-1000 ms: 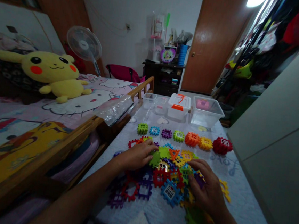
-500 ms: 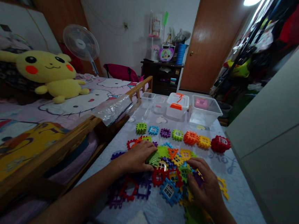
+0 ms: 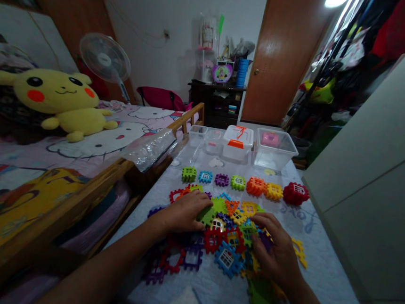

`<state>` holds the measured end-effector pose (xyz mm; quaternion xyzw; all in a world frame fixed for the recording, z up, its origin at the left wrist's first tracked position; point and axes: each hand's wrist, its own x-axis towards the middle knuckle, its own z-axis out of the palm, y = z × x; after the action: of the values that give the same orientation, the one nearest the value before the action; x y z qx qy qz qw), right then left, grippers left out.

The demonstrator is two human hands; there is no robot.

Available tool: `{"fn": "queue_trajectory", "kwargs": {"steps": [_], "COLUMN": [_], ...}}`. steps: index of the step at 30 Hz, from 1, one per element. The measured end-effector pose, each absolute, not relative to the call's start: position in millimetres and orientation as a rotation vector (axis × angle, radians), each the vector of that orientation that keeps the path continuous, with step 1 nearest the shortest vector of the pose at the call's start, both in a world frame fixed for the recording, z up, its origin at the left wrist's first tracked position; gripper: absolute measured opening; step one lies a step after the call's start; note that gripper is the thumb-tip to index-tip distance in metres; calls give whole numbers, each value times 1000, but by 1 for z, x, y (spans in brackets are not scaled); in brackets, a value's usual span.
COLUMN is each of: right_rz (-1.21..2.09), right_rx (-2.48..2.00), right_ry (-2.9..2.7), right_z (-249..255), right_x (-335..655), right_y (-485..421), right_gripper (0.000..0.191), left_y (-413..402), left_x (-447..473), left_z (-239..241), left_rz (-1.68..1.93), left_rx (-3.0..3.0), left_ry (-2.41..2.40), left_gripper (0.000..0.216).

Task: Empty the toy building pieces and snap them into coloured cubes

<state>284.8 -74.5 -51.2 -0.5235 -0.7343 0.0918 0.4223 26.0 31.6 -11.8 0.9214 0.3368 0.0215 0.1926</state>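
A heap of flat, coloured interlocking plastic tiles (image 3: 229,232) lies on the table (image 3: 319,280) in front of me. My left hand (image 3: 186,212) rests on the heap's left side, its fingers curled round a green tile (image 3: 207,215). At the heap's right side, my right hand (image 3: 277,253) is closed over tiles, pinching a purple piece (image 3: 265,241). Beyond the heap stands a row of several small assembled cubes (image 3: 242,184), from green at the left to red at the right.
Clear plastic boxes (image 3: 275,149) and a white box with an orange latch (image 3: 237,143) stand at the table's far edge. A wooden bed rail (image 3: 115,173) runs along the left, with a yellow plush toy (image 3: 56,96) on the bed. A grey cabinet (image 3: 383,153) bounds the right.
My left hand's fingers have curled in and taken hold of the green tile. The right hand has barely shifted on the heap. The view has drifted slightly.
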Motion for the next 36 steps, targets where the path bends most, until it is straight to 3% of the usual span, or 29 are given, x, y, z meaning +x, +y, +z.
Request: {"fn": "queue_trajectory", "kwargs": {"steps": [14, 25, 36], "right_rz": [200, 174, 170], "right_rx": [-1315, -1323, -1345], "right_ry": [-1812, -1822, -1836], "right_z": [-53, -55, -56], "right_x": [286, 286, 290], "right_y": [-74, -74, -74], "right_gripper": [27, 26, 26], "left_y": [32, 98, 144], "left_x": [31, -24, -62], "left_z": [-11, 25, -8], "left_rz": [-1, 434, 443], "left_rx": [2682, 2496, 2323], "left_ry": [976, 1234, 1477], "left_gripper": [48, 47, 62]}}
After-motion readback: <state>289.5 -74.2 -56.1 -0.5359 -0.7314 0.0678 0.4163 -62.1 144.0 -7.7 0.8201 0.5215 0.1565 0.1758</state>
